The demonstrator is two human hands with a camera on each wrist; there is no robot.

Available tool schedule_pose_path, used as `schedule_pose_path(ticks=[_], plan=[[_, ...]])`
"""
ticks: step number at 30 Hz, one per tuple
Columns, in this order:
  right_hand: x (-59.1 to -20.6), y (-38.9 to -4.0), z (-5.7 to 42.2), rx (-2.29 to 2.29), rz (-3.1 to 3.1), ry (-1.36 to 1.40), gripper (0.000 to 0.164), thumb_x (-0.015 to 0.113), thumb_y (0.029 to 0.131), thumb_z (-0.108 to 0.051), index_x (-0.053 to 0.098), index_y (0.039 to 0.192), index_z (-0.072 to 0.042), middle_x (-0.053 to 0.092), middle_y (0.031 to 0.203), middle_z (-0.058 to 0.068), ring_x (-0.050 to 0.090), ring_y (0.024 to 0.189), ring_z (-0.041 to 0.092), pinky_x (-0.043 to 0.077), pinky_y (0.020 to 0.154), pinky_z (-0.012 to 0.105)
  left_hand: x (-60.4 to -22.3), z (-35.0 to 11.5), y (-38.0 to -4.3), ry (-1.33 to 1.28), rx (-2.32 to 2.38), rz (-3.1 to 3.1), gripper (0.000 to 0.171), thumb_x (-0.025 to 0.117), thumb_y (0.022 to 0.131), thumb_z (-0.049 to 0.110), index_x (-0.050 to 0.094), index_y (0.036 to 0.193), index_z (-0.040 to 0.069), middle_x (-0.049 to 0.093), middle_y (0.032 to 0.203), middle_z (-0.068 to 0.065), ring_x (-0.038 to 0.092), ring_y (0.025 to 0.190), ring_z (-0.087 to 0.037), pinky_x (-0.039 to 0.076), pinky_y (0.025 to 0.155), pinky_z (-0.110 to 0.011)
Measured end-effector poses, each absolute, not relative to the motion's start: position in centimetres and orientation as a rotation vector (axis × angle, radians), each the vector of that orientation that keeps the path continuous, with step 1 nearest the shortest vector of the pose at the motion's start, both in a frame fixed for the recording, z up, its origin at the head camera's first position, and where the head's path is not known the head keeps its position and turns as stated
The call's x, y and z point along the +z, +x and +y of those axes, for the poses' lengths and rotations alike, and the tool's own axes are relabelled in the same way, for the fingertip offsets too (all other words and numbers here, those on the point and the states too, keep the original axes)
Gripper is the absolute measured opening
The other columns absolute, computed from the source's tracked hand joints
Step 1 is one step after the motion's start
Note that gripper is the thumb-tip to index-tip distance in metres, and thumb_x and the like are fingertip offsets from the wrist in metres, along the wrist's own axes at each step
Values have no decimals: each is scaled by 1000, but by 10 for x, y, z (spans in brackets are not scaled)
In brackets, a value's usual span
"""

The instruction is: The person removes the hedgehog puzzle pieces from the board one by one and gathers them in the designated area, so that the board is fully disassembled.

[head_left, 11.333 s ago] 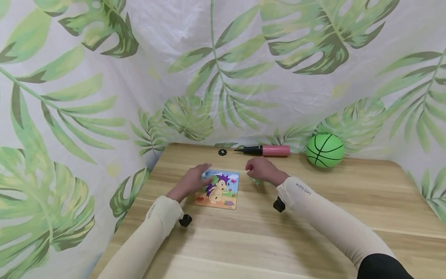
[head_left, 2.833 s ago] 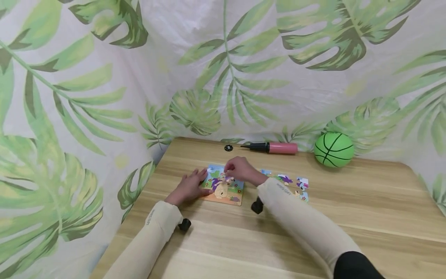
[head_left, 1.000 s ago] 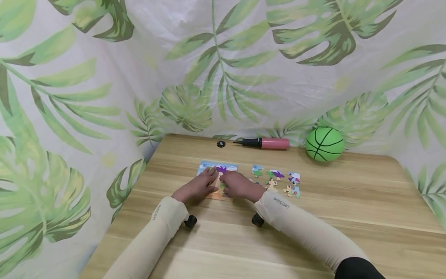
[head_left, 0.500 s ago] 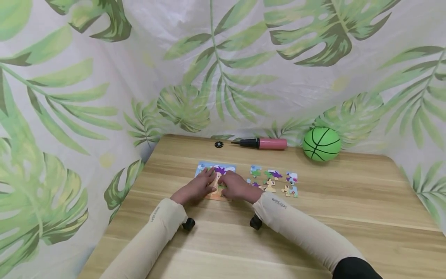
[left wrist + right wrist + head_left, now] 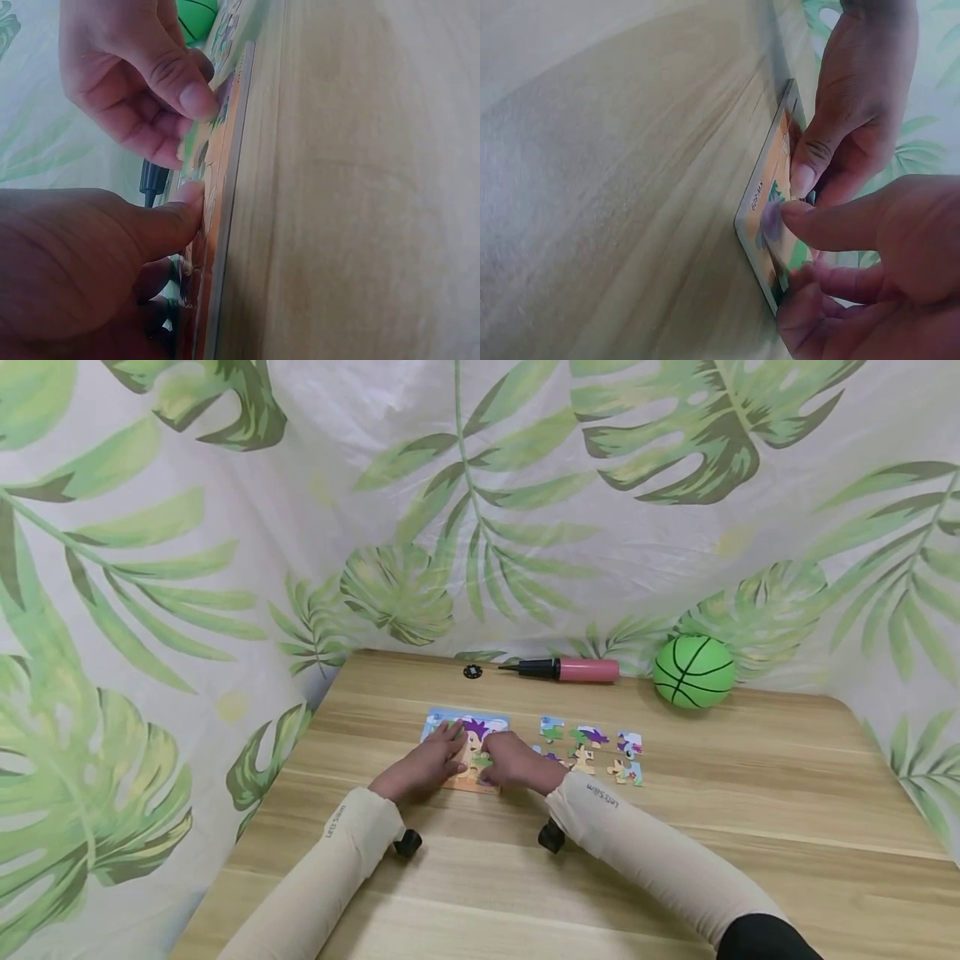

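Observation:
A cartoon jigsaw board [image 5: 487, 716] lies flat on the wooden table. My left hand [image 5: 423, 767] rests on its left part, fingers spread, with the thumb touching the surface in the left wrist view. At the lower right of the board, my right hand [image 5: 521, 762] pinches a jigsaw piece [image 5: 787, 247] between thumb and fingers. That piece is tilted up from the board and shows green and orange. Both hands cover much of the picture. Right of the board, several loose jigsaw pieces [image 5: 589, 737] lie in rough rows.
A black-and-pink hand pump [image 5: 588, 671] lies along the table's back edge, a small black disc [image 5: 472, 672] left of its tip. To its right sits a green ball [image 5: 693, 672] with black lines. A leaf-print cloth [image 5: 525, 527] hangs behind.
Since the oldest frame, several loose pieces have come to lie right of the board. Lately my right hand has shifted slightly toward the board's lower right; the left hand has stayed put.

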State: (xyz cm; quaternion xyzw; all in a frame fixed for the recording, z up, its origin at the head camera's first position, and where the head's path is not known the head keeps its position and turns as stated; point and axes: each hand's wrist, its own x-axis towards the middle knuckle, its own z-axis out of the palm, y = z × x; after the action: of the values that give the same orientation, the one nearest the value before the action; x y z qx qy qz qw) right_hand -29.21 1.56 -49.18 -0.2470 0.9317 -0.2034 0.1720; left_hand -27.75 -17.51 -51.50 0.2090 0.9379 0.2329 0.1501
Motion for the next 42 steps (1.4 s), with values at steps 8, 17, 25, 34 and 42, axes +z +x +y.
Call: schedule_pose_path(ticks=[8, 17, 25, 34, 42], plan=[[-473, -296, 41, -914, 2629, -719, 10, 73, 90, -9, 73, 99, -7, 71, 88, 4, 63, 77, 13, 53, 70, 22, -514, -174, -281, 628, 661, 2667, 65, 52, 105, 24, 22, 156, -3, 5, 169, -17, -2, 156, -43, 12, 126, -59], [-409, -301, 150, -920, 2677, -719, 15, 68, 95, -13, 74, 107, -7, 75, 87, 6, 68, 74, 18, 58, 66, 30, -505, -181, -286, 619, 634, 2695, 65, 51, 105, 25, 21, 156, -3, 5, 169, -18, -2, 156, -43, 9, 126, -58], [-444, -285, 228, -893, 2604, -643, 4, 68, 92, -6, 71, 92, -3, 71, 74, 4, 65, 66, 17, 55, 59, 27, -509, -182, -283, 639, 682, 2678, 65, 52, 105, 22, 23, 156, -4, 6, 169, -19, -1, 155, -45, 11, 125, -60], [-474, -273, 249, -813, 2540, -736, 8, 69, 93, -10, 69, 90, -3, 68, 75, 0, 60, 66, 7, 51, 60, 21, -510, -176, -284, 640, 651, 2679, 65, 51, 106, 27, 22, 157, -1, 5, 169, -16, -1, 157, -41, 10, 126, -58], [-473, -271, 248, -607, 2708, -888, 5, 69, 92, -9, 72, 89, -8, 67, 78, -5, 56, 72, 5, 50, 66, 27, -515, -177, -280, 675, 706, 2675, 64, 51, 105, 22, 23, 155, -6, 7, 168, -21, -1, 155, -45, 11, 125, -60]])
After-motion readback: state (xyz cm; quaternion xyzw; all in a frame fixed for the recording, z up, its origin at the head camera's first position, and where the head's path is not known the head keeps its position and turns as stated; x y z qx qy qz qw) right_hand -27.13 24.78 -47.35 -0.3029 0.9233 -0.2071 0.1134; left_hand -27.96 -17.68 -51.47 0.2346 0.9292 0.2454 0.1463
